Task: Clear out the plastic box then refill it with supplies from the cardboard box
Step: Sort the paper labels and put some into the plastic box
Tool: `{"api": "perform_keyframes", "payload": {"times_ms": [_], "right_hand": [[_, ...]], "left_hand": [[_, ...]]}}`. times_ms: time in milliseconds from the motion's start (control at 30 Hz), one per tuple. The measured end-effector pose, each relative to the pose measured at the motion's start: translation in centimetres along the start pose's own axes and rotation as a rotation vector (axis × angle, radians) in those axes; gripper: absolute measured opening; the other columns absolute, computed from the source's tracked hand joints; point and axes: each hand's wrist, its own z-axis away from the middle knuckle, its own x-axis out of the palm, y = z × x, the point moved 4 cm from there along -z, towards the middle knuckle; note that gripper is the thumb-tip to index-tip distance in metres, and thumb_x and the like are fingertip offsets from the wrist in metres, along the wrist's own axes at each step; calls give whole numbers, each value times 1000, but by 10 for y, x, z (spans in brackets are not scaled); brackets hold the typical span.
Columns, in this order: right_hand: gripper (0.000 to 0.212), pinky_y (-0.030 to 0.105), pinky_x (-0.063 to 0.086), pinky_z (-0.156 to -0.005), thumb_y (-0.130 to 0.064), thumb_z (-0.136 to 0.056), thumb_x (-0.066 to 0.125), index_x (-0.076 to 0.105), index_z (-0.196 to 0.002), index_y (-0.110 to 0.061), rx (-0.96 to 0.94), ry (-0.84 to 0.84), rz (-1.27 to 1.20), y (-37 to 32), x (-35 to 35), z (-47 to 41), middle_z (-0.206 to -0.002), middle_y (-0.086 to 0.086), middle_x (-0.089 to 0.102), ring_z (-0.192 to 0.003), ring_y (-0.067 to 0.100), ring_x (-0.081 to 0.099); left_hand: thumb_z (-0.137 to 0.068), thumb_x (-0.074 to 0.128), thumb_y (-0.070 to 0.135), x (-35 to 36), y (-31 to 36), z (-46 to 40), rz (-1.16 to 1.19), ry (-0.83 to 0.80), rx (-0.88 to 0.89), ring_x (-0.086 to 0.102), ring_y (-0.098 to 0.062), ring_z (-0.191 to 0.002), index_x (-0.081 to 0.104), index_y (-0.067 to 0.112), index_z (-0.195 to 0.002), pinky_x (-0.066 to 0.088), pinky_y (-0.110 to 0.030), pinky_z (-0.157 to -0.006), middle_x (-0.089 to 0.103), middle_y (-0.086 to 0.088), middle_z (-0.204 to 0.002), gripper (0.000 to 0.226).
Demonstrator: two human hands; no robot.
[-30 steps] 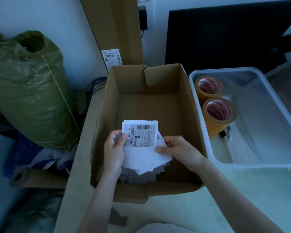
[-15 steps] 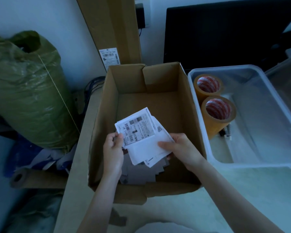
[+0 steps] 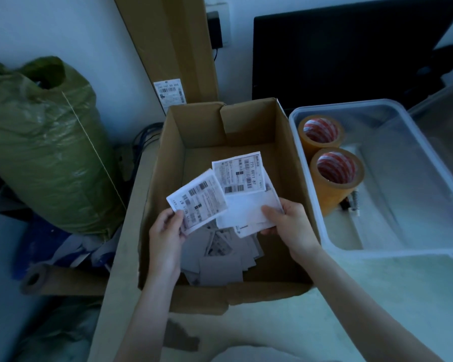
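a green sack (image 3: 39, 150) stands at the far left, beside the open cardboard box (image 3: 154, 205). over the box, the left hand (image 3: 166, 231) pinches one printed label (image 3: 198, 202) at its lower corner, thumb on top and fingers curled under. the right hand (image 3: 289, 223) grips a small sheaf of labels (image 3: 246, 194), thumb across the white sheet, fingers beneath. more loose slips (image 3: 220, 259) lie on the box floor below both hands. just right of the box sits the clear plastic box (image 3: 377, 253), holding two tan tape rolls (image 3: 335, 171) against its left wall.
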Motion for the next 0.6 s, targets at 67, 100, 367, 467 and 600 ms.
{"api": "perform_keyframes", "payload": {"times_ms": [67,100,367,467,600], "right_hand": [[14,23,56,-62,-11,-97,50,62,-105,-12,40,-32,-13,1,1,1,-97,8,68,-81,12,70],[14,25,57,-64,-11,-97,50,61,-105,-10,51,-52,-10,1,2,1,-98,10,68,-84,14,70],[20,44,58,-83,-10,-97,50,62,-110,-1,64,-231,67,0,10,6,-105,16,68,-94,25,70],[19,40,58,-81,-9,-96,50,62,-109,-2,86,-235,58,0,8,6,-104,15,68,-94,24,70],[18,28,56,-67,-8,-96,50,63,-104,1,128,-202,67,3,6,5,-99,15,68,-88,23,69]], "left_hand": [[-95,54,17,1,5,-1,47,4,30,67,-18,-100,64,17,-99,52,-34,-87,69,-7,-105,11],[-95,55,20,3,8,-1,37,1,47,67,-16,-98,64,17,-101,53,-33,-85,70,-6,-105,11],[-91,61,23,34,15,-20,-155,-51,46,68,-16,-88,62,9,-95,51,-27,-71,71,-2,-94,15],[-89,63,16,36,14,-21,-140,-21,98,69,-14,-87,60,10,-93,53,-25,-66,70,0,-95,8],[-89,64,14,26,16,-21,-67,107,157,70,-11,-85,59,15,-91,56,-25,-63,70,1,-97,6]]}}
